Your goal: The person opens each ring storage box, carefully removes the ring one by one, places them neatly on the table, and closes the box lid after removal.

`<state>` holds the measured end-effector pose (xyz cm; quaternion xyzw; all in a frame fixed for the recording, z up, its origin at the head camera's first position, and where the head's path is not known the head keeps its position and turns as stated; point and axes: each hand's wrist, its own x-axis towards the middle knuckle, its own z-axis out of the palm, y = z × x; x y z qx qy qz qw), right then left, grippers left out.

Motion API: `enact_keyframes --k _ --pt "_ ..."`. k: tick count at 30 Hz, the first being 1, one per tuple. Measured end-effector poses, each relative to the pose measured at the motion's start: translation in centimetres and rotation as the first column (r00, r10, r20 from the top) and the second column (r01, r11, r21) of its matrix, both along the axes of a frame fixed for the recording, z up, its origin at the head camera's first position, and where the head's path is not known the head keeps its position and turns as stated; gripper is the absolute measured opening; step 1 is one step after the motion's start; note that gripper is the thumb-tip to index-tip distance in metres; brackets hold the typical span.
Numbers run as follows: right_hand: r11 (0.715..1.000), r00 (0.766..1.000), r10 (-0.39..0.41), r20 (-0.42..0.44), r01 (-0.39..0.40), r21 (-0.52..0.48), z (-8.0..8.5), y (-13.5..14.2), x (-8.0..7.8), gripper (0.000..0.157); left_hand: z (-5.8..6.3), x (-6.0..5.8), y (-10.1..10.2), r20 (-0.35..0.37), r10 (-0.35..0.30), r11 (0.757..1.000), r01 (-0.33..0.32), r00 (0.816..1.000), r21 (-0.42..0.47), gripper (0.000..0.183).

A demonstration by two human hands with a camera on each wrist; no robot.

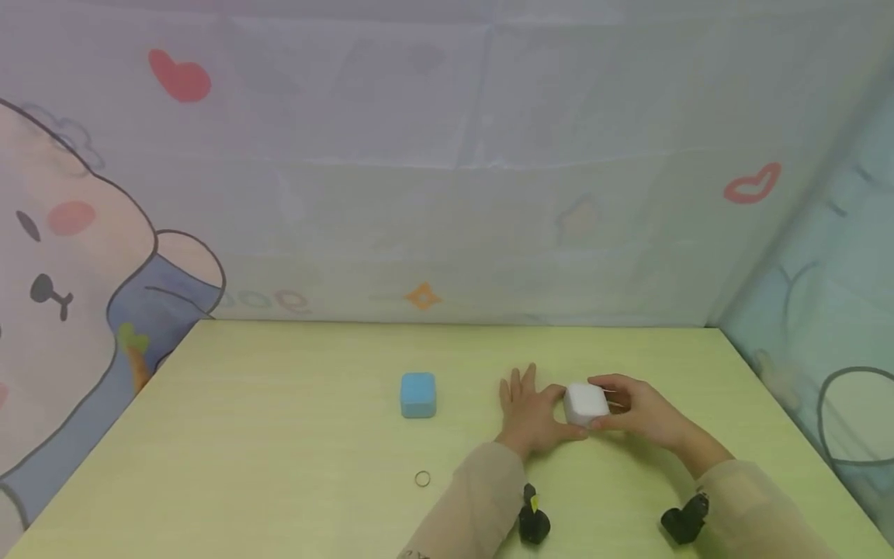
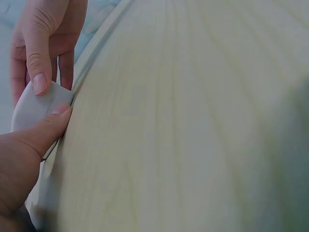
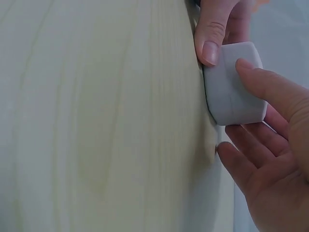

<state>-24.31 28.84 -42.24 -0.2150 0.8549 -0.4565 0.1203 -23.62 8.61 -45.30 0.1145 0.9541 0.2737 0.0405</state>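
Observation:
A small white box (image 1: 585, 404) with rounded corners sits on the right part of the table, between both hands. My left hand (image 1: 532, 417) holds its left side between thumb and index finger, the other fingers spread out over the table. From the other side my right hand (image 1: 648, 413) grips the box, its thumb (image 3: 270, 87) on the near face and its fingers behind. In the left wrist view the left thumb (image 2: 46, 133) presses low on the box (image 2: 36, 108). A light blue box (image 1: 417, 394) of similar shape stands further left, and a thin ring (image 1: 422, 479) lies nearer the front.
The pale wood-grain table (image 1: 279, 435) ends at a printed cloth backdrop (image 1: 447, 155), with another cloth along the right side. Black wrist devices (image 1: 534, 522) sit by both sleeves, low over the table.

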Motion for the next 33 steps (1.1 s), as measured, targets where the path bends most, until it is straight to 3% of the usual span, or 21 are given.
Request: enact_keyframes --k 18,26,33 --pt "0.994 0.997 0.021 0.080 -0.013 -0.106 -1.3 0.5 -0.3 0.075 0.3 0.2 0.0 -0.035 0.023 1.000 -0.023 0.999 -0.006 0.067" --pt "0.988 0.997 0.044 0.070 -0.033 -0.148 -1.6 0.6 -0.4 0.071 0.3 0.3 0.1 -0.029 0.027 0.999 -0.028 0.999 -0.018 0.066" --pt "0.992 0.998 0.041 0.056 -0.034 -0.124 -1.6 0.7 -0.5 0.069 0.4 0.5 0.1 -0.027 0.030 0.999 -0.030 0.999 -0.021 0.065"
